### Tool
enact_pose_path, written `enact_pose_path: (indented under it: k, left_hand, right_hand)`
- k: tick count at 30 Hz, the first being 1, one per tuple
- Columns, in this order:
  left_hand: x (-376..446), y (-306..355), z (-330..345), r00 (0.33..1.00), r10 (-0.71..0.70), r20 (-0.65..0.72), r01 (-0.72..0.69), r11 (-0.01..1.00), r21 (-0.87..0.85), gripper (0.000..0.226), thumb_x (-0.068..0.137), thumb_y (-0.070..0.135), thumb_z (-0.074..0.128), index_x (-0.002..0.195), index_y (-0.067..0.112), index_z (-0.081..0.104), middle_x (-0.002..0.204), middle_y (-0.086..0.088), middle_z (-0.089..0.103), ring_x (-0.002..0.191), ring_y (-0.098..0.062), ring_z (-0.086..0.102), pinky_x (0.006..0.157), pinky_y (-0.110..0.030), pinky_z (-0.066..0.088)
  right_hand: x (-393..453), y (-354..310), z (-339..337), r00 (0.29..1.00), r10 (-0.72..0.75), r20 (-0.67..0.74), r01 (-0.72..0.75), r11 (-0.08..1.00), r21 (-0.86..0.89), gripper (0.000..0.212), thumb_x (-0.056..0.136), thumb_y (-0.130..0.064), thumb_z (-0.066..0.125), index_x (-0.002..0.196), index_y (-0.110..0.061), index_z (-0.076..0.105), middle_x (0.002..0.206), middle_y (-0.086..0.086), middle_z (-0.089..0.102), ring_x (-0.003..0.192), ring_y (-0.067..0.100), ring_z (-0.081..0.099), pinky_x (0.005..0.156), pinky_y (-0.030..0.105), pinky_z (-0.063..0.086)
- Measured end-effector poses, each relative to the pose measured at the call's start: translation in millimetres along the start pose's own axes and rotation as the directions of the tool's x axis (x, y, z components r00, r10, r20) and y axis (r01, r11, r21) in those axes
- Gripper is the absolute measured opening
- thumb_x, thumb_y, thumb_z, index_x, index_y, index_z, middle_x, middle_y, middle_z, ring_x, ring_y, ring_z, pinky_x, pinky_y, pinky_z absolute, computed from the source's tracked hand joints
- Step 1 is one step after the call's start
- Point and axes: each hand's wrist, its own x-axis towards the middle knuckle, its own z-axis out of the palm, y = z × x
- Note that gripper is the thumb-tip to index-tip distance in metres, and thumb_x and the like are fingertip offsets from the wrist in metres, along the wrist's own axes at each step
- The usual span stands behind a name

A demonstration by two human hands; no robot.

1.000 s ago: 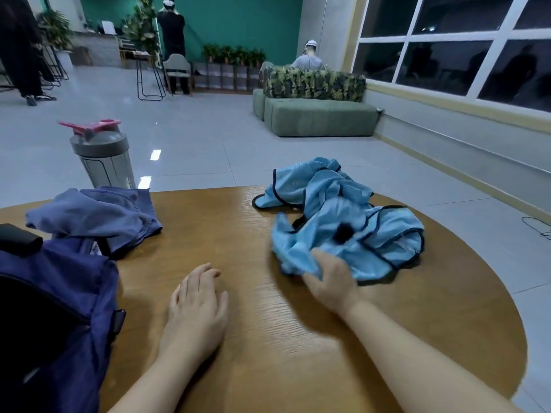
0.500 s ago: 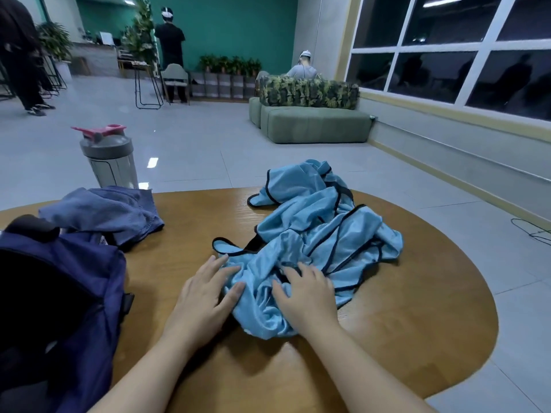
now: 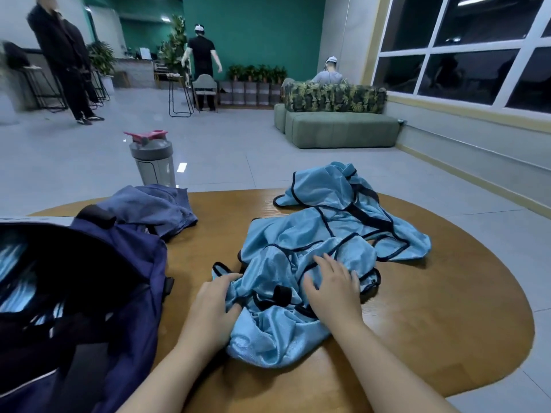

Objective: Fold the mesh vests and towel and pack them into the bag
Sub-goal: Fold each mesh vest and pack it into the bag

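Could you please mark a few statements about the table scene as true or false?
1. Both hands rest on the light blue mesh vests. True: left hand, right hand.
2. The navy bag sits on the right of the table. False: it is on the left.
3. The shaker bottle lies on its side. False: it stands upright.
4. The blue-grey towel lies crumpled beside the bag. True.
5. The vests are neatly folded. False: they are bunched.
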Motion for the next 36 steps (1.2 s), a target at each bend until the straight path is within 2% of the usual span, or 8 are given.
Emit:
enact_pose_path:
  k: [7, 13, 21, 23, 26, 29, 33, 36]
  left_hand:
    - [-12.5, 12.9, -26.3, 0.973, -0.155, -0.173, 0.112, 0.966, -0.234, 0.031, 0.081, 0.006, 0.065, 0.084, 0.036, 0.057, 0.088, 0.013, 0.065, 0.086, -0.011, 0.060, 0.069, -0.022, 0.043]
    - [-11.3, 40.0, -77.5, 0.915, -0.112, -0.388, -0.040, 0.931, -0.363, 0.026, 0.081, 0.012, 0.055, 0.074, 0.036, 0.059, 0.065, 0.025, 0.065, 0.059, 0.009, 0.054, 0.058, -0.010, 0.042]
    - [-18.4, 45.3, -112.4, 0.868, -0.162, -0.468, -0.073, 0.892, -0.445, 0.032, 0.092, 0.005, 0.054, 0.074, 0.029, 0.061, 0.052, 0.023, 0.058, 0.049, 0.008, 0.048, 0.050, -0.005, 0.037]
    - [-18.9, 43.9, -113.6, 0.861, -0.203, -0.466, -0.056, 0.873, -0.485, 0.029, 0.094, 0.005, 0.052, 0.083, 0.029, 0.064, 0.062, 0.018, 0.064, 0.059, 0.006, 0.053, 0.056, -0.008, 0.041]
    - [-17.5, 33.2, -113.1, 0.919, -0.240, -0.312, 0.018, 0.818, -0.575, 0.047, 0.088, 0.012, 0.063, 0.131, 0.027, 0.051, 0.126, 0.003, 0.059, 0.108, -0.004, 0.056, 0.091, -0.020, 0.045]
    - [-19.6, 30.4, -106.3, 0.925, -0.063, -0.375, 0.063, 0.998, -0.012, 0.074, 0.074, 0.029, 0.065, 0.143, 0.022, 0.040, 0.150, -0.012, 0.030, 0.141, -0.027, 0.024, 0.115, -0.037, 0.017]
    - [-27.1, 37.1, -89.2, 0.995, 0.084, -0.048, -0.082, 0.996, 0.040, 0.060, 0.079, 0.045, 0.066, 0.131, 0.019, 0.054, 0.137, -0.003, 0.049, 0.136, -0.022, 0.037, 0.111, -0.030, 0.024]
    - [-34.3, 37.4, -68.4, 0.964, 0.046, 0.263, -0.084, 0.987, 0.137, 0.096, 0.057, 0.075, 0.055, 0.141, 0.031, 0.037, 0.143, 0.011, 0.041, 0.133, -0.006, 0.036, 0.109, -0.022, 0.026]
  right_hand:
    - [-1.6, -4.2, -4.0, 0.994, -0.103, 0.045, 0.101, 0.993, 0.060, 0.041, 0.095, -0.034, 0.047, 0.134, -0.021, 0.050, 0.134, -0.005, 0.053, 0.126, 0.014, 0.044, 0.107, 0.028, 0.029]
    - [-2.6, -3.9, -2.1, 0.997, -0.079, -0.020, 0.081, 0.990, 0.113, 0.020, 0.095, -0.024, 0.051, 0.111, -0.019, 0.062, 0.102, 0.003, 0.061, 0.100, 0.021, 0.056, 0.086, 0.036, 0.046]
    - [-2.0, -0.2, -0.4, 0.979, 0.104, -0.173, -0.067, 0.976, 0.208, 0.018, 0.100, -0.023, 0.039, 0.087, -0.015, 0.048, 0.073, 0.000, 0.051, 0.066, 0.022, 0.051, 0.049, 0.030, 0.029]
    - [-1.8, -1.6, -3.1, 0.975, 0.128, -0.181, -0.090, 0.974, 0.207, 0.018, 0.101, -0.024, 0.037, 0.089, -0.015, 0.048, 0.070, 0.001, 0.052, 0.064, 0.022, 0.050, 0.049, 0.030, 0.028]
    - [0.0, -2.9, -6.0, 0.971, 0.195, -0.136, -0.149, 0.945, 0.292, 0.014, 0.101, -0.024, 0.037, 0.094, -0.019, 0.048, 0.078, 0.005, 0.058, 0.071, 0.026, 0.054, 0.056, 0.032, 0.034]
    - [10.1, -2.5, -18.1, 0.958, 0.282, 0.040, -0.282, 0.917, 0.281, 0.022, 0.098, -0.017, 0.038, 0.079, -0.017, 0.047, 0.072, 0.004, 0.052, 0.063, 0.022, 0.048, 0.052, 0.028, 0.031]
    - [14.7, -15.5, -41.4, 0.809, 0.355, 0.468, -0.587, 0.528, 0.614, 0.027, 0.095, -0.007, 0.049, 0.068, -0.009, 0.053, 0.059, 0.007, 0.057, 0.047, 0.021, 0.053, 0.039, 0.020, 0.044]
    - [8.6, -24.8, -45.6, 0.732, 0.263, 0.629, -0.674, 0.144, 0.725, 0.024, 0.097, -0.010, 0.050, 0.083, 0.003, 0.065, 0.066, 0.013, 0.068, 0.057, 0.023, 0.064, 0.057, 0.032, 0.056]
